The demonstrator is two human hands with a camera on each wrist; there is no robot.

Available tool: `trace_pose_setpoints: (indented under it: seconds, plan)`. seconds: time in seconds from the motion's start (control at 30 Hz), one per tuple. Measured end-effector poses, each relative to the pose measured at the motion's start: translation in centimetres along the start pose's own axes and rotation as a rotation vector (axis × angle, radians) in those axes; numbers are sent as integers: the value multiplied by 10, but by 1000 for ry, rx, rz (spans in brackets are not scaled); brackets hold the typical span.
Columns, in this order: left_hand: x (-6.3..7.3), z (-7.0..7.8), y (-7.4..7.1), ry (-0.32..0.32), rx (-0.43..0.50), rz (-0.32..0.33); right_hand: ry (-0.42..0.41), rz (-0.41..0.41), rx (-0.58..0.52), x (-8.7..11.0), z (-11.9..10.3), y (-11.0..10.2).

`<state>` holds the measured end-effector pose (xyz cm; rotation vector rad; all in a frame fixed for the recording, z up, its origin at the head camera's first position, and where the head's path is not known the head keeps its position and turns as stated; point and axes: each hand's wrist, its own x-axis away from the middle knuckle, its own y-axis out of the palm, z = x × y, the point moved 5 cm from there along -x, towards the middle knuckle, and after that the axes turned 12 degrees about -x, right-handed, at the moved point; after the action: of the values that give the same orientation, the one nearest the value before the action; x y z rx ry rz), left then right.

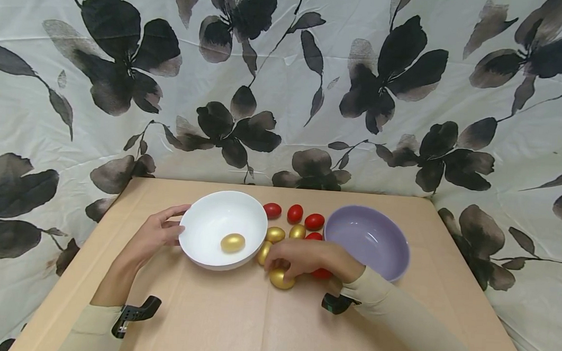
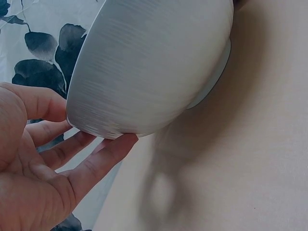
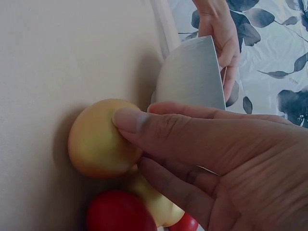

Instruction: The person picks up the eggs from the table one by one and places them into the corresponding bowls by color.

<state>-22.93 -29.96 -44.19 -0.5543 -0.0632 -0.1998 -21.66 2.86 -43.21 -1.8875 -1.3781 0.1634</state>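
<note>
Egg in glossy gold (image 1: pixel 281 280), in the pinch of the right hand (image 1: pixel 303 258): thumb on one side, fingers curled behind, at the near edge of the cluster, just right of the white bowl (image 1: pixel 206 214). Impossible to tell from these views whether resting on the table (image 1: pixel 206 325) or barely lifted. At the left hand (image 1: pixel 160 232), fingers parted, tips against the outer wall of the white bowl, apparently steadying more than gripping.

Likeliest mishap: a slip out of the pinch, owing to smooth, rounded skin and small contact under the thumb. Next, a scattering of neighbours, with a red egg (image 3: pixel 119 213) and other gold eggs (image 1: pixel 275 234) close by the knuckles, easily nudged and apt to roll. Also possible: a knock of knuckles against the rim, with only light fingertips opposite, hence a skid; or a hard drop onto the lone gold egg inside (image 1: pixel 232 243), hence a bounce. Lesser worry: a brush of the right sleeve (image 1: pixel 389 298) against the purple bowl (image 1: pixel 394 240), very near it.

No brand, label or lettering readable on bowls, eggs or floral cloth (image 1: pixel 310 166). On the left wrist mount (image 1: pixel 135 313), a small pale mark, too tiny to make out.
</note>
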Motion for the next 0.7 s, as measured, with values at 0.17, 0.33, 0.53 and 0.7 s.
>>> trace_pose_setpoints:
  seconds: [0.17,0.33,0.53,0.7]
  plan:
    - [-1,-2,-1,0,-4,0,-8,-13,43,0,-1,4]
    - [-1,-3,-2,-1,-3,4,-36,-48,72,-1,-3,9]
    - [-1,-2,-2,3,8,-1,-88,-104,124,-3,-5,15]
    - [0,-1,-1,16,24,-5,-149,-136,150,-3,-7,19]
